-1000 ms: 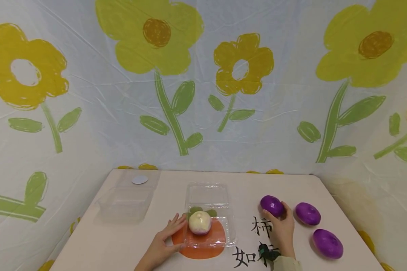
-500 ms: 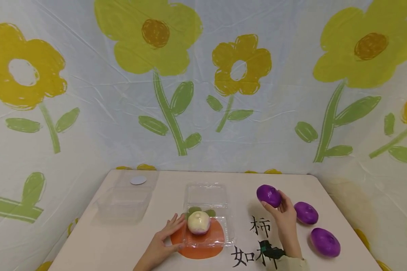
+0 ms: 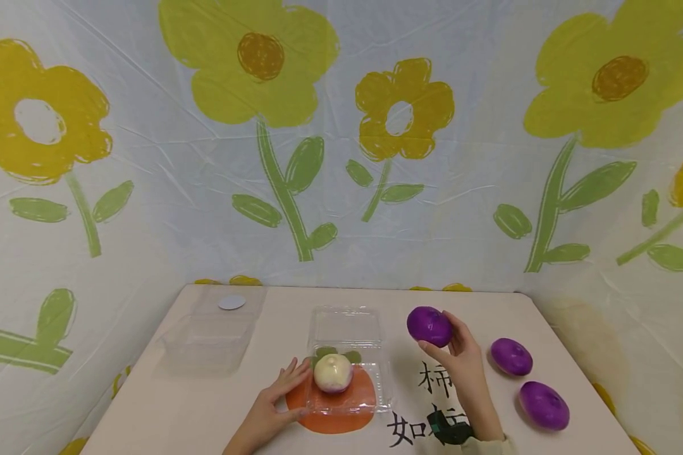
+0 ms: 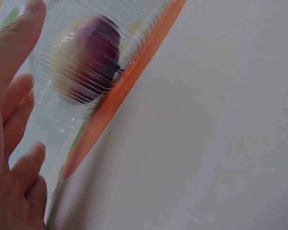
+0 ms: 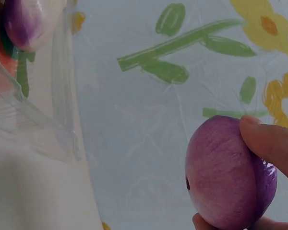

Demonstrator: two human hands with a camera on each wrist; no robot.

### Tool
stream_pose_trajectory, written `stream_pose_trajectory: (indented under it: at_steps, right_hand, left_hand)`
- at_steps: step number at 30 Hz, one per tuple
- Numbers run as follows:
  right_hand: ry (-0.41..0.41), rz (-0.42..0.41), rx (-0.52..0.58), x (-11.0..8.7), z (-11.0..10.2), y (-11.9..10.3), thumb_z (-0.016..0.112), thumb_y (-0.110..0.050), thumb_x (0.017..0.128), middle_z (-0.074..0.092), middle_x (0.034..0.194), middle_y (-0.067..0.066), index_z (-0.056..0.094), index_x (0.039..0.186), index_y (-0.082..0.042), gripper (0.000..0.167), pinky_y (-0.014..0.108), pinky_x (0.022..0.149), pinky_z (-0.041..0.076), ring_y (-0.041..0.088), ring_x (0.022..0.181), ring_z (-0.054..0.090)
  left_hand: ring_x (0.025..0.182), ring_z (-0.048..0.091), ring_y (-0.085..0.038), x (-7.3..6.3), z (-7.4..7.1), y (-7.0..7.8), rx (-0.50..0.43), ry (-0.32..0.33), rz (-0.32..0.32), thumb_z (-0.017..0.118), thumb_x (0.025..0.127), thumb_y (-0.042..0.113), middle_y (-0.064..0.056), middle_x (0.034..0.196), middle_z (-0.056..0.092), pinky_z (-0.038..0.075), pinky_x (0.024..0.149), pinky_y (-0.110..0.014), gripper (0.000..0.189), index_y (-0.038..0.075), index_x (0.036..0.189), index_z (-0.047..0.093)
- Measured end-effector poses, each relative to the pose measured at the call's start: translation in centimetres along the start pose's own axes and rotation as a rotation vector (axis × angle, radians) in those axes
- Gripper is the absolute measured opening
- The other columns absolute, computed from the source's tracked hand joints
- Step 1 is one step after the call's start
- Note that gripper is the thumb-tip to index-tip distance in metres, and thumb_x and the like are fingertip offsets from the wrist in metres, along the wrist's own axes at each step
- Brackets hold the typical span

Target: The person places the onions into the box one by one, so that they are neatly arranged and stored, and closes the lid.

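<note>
My right hand (image 3: 468,361) grips a glossy purple round vegetable (image 3: 429,326) between thumb and fingers, raised above the table. In the right wrist view, that purple vegetable (image 5: 221,175) shows a paler streaked side with a small dark spot; its exact kind is unclear. My left hand (image 3: 273,404) has spread fingers touching the left side of an open clear plastic clamshell box (image 3: 347,325). Inside its base sits a cream-and-purple round vegetable (image 3: 333,373), seen through the ribbed plastic in the left wrist view. Two more purple vegetables, one farther back (image 3: 511,357) and one nearer (image 3: 544,406), lie at the right.
Another open clear box (image 3: 210,341) stands at the back left, a pale oval label (image 3: 231,303) on its lid. The light table (image 3: 165,417) bears an orange printed fruit and dark brushed characters. Flower-patterned cloth (image 3: 205,158) encloses the back and sides.
My right hand has lifted the purple vegetable off the table and carried it left, closer to the middle box. My left hand stays at the box's left side.
</note>
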State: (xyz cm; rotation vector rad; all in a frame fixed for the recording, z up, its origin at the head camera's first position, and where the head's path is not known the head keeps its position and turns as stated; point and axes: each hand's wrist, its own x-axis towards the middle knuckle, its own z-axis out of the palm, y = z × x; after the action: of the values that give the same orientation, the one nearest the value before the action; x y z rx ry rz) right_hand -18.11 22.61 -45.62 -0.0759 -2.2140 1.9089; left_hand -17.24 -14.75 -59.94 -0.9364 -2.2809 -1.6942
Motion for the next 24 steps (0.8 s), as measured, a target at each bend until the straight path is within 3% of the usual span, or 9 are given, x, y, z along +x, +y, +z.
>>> stream_pose_trajectory:
  at_steps: [7, 14, 20, 24]
  right_hand:
    - [-0.077, -0.031, -0.040, -1.1, 1.6, -0.3, 0.082, -0.007, 0.080, 0.041, 0.152, 0.017, 0.040, 0.147, -0.006, 0.079, 0.028, 0.113, 0.026, 0.032, 0.143, 0.035]
    - [-0.146, -0.045, -0.032, -2.0, 2.8, 0.7, 0.085, -0.004, 0.075, 0.047, 0.148, 0.014, 0.046, 0.144, -0.008, 0.079, 0.017, 0.106, 0.032, 0.029, 0.138, 0.042]
    - [-0.196, -0.032, -0.066, -2.8, 3.9, 1.6, 0.087, -0.003, 0.071, 0.052, 0.144, 0.014, 0.049, 0.142, -0.009, 0.080, 0.043, 0.113, 0.030, 0.032, 0.137, 0.044]
    - [-0.227, -0.022, -0.097, -3.2, 4.5, 2.4, 0.088, -0.003, 0.070, 0.055, 0.141, 0.013, 0.052, 0.140, -0.010, 0.080, 0.052, 0.113, 0.029, 0.034, 0.136, 0.046]
  left_hand:
    - [0.147, 0.023, -0.037, 0.0, 0.0, -0.1, 0.003, -0.001, -0.007, 0.078, 0.085, 0.016, -0.016, 0.151, 0.044, 0.006, 0.115, -0.013, 0.062, 0.009, 0.142, 0.054]
    - [0.147, 0.023, -0.036, -0.1, 0.0, -0.2, 0.007, -0.004, -0.008, 0.078, 0.086, 0.017, -0.016, 0.151, 0.044, 0.006, 0.115, -0.013, 0.062, 0.009, 0.143, 0.054]
    - [0.147, 0.022, -0.035, -0.1, 0.0, -0.2, 0.008, -0.003, -0.009, 0.078, 0.086, 0.017, -0.016, 0.151, 0.044, 0.006, 0.115, -0.013, 0.062, 0.009, 0.143, 0.054]
    - [0.147, 0.023, -0.037, -0.1, 0.0, -0.2, 0.011, -0.004, -0.001, 0.078, 0.086, 0.017, -0.016, 0.151, 0.044, 0.006, 0.115, -0.013, 0.062, 0.009, 0.143, 0.054]
